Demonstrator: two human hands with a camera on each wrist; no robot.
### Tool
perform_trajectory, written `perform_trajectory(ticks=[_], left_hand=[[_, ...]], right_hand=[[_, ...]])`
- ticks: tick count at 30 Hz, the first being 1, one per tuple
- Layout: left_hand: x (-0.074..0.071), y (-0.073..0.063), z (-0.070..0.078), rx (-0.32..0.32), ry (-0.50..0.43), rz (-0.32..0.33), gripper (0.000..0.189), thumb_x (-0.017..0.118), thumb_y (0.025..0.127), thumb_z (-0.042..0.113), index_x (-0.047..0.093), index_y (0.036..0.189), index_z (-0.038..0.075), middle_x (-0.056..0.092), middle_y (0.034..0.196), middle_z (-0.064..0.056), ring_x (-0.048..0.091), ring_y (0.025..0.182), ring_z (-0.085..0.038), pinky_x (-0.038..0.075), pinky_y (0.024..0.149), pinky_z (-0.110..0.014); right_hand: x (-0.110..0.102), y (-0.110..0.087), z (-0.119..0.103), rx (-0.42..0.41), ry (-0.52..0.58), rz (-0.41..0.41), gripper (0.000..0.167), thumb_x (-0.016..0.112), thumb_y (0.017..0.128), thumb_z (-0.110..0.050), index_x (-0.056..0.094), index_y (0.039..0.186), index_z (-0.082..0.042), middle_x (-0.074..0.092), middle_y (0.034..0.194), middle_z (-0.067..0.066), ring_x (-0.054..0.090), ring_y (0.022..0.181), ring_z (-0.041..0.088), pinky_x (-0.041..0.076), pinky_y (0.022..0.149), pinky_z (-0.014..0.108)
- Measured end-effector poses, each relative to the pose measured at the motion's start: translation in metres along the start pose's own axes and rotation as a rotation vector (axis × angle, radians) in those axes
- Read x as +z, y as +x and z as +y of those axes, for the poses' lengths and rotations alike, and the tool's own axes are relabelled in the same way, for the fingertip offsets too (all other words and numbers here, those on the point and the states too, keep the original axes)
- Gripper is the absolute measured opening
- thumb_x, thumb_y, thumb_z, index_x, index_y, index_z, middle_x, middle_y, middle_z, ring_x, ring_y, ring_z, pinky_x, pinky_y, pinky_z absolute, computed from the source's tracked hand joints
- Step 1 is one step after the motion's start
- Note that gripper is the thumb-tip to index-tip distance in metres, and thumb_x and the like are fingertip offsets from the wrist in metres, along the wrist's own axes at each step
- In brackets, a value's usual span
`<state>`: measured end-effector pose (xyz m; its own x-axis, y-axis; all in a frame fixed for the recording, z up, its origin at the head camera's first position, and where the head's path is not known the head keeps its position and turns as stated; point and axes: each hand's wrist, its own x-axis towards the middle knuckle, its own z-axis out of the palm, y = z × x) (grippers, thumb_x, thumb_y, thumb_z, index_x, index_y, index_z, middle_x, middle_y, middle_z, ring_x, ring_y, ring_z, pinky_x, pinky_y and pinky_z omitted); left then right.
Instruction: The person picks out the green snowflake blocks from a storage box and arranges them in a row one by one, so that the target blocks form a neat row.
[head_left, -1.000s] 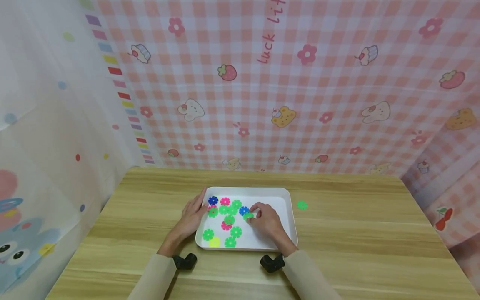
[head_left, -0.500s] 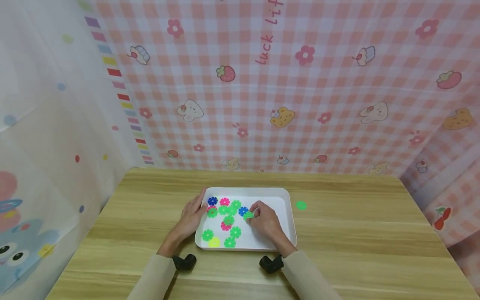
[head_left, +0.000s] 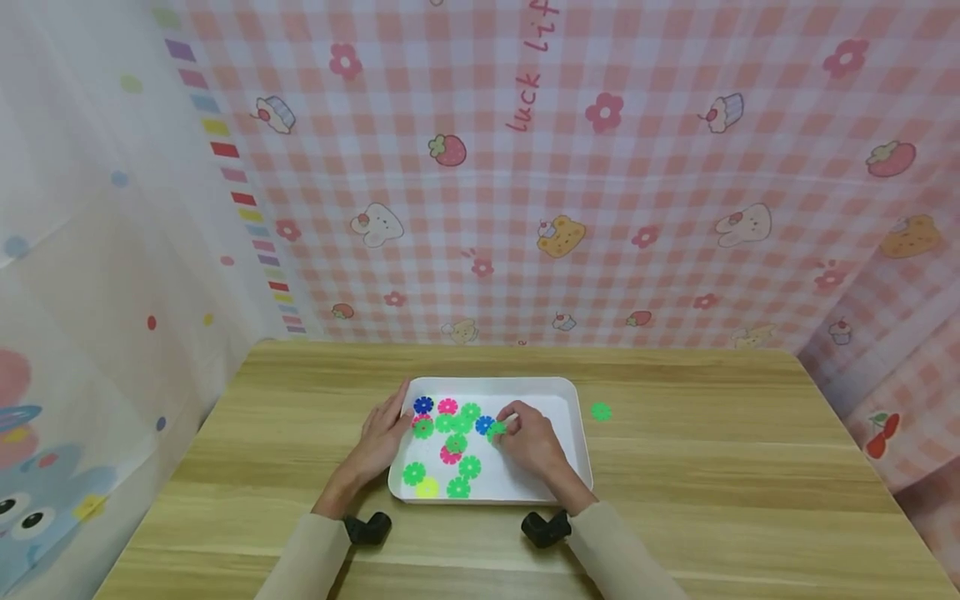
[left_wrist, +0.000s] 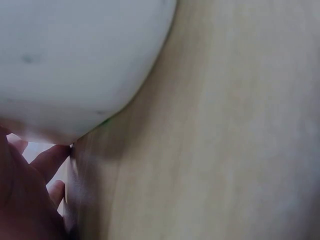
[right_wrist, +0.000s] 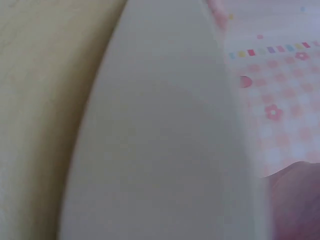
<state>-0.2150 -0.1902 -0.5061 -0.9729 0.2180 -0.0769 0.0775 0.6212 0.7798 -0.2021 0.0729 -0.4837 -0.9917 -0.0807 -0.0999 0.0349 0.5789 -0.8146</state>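
My left hand (head_left: 381, 435) holds the left side of a shallow white tray (head_left: 491, 386), thumb over the rim and fingers along the outside wall. In the left wrist view its fingertips (left_wrist: 52, 159) touch the tray wall. Inside the tray, my right hand (head_left: 532, 439) pinches a green notched plastic disc (head_left: 494, 431) between thumb and finger. Just left of that disc is a blue notched disc (head_left: 483, 425); whether they touch or are joined I cannot tell. The tray wall fills most of the right wrist view, hiding the right fingers there.
Several green, pink, dark blue and yellow discs, such as a yellow disc (head_left: 427, 487), lie in the tray's left half, some overlapping. One loose green disc (head_left: 601, 412) lies on the wooden table (head_left: 720, 475) right of the tray. A checked cloth (head_left: 480, 192) hangs behind.
The head view has shifted slightly. Both hands keep their places at the tray, and the right hand still pinches the green disc beside the blue one.
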Motion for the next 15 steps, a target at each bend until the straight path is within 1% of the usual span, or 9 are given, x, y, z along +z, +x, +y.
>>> perform_trajectory(ticks=[2, 5, 9, 12, 15], left_hand=[[0.0, -0.001, 0.0, 0.0, -0.004, 0.0, 0.057, 0.028, 0.11, 0.032, 0.005, 0.161, 0.021, 0.013, 0.166, -0.01, 0.006, 0.153, -0.033, -0.008, 0.12, -0.052], [0.001, -0.002, -0.001, 0.007, -0.005, 0.001, 0.057, 0.028, 0.11, 0.032, 0.006, 0.161, 0.02, 0.014, 0.166, -0.01, 0.006, 0.153, -0.033, -0.008, 0.12, -0.053], [0.001, -0.001, -0.001, 0.009, -0.004, 0.006, 0.057, 0.028, 0.11, 0.033, 0.007, 0.161, 0.02, 0.014, 0.166, -0.011, 0.007, 0.153, -0.033, -0.008, 0.12, -0.052], [0.001, -0.001, -0.002, 0.008, 0.003, 0.009, 0.057, 0.027, 0.11, 0.034, 0.006, 0.161, 0.02, 0.014, 0.166, -0.012, 0.007, 0.153, -0.033, -0.008, 0.12, -0.052], [0.001, 0.0, -0.003, 0.01, 0.004, 0.012, 0.057, 0.027, 0.11, 0.034, 0.006, 0.161, 0.021, 0.014, 0.166, -0.012, 0.007, 0.153, -0.033, -0.007, 0.12, -0.052]], right_hand=[[-0.005, -0.001, -0.001, -0.025, 0.0, 0.013, 0.018, 0.074, 0.086, -0.007, 0.065, 0.101, -0.009, 0.06, 0.078, 0.002, 0.052, 0.069, 0.016, 0.041, 0.062, 0.028], [-0.017, -0.003, -0.003, -0.04, 0.016, 0.026, 0.017, 0.074, 0.086, -0.007, 0.066, 0.101, -0.01, 0.062, 0.082, 0.004, 0.054, 0.07, 0.017, 0.043, 0.061, 0.028], [-0.036, -0.005, -0.005, -0.019, 0.049, 0.033, 0.018, 0.074, 0.088, -0.009, 0.065, 0.104, -0.01, 0.063, 0.087, 0.006, 0.056, 0.071, 0.018, 0.045, 0.06, 0.028], [-0.051, -0.008, -0.002, -0.021, 0.064, 0.051, 0.019, 0.073, 0.089, -0.009, 0.065, 0.107, -0.01, 0.065, 0.091, 0.007, 0.056, 0.073, 0.017, 0.046, 0.061, 0.028], [-0.066, -0.009, 0.004, -0.025, 0.104, 0.067, 0.021, 0.071, 0.09, -0.009, 0.065, 0.11, -0.01, 0.064, 0.094, 0.008, 0.056, 0.071, 0.018, 0.046, 0.061, 0.028]])
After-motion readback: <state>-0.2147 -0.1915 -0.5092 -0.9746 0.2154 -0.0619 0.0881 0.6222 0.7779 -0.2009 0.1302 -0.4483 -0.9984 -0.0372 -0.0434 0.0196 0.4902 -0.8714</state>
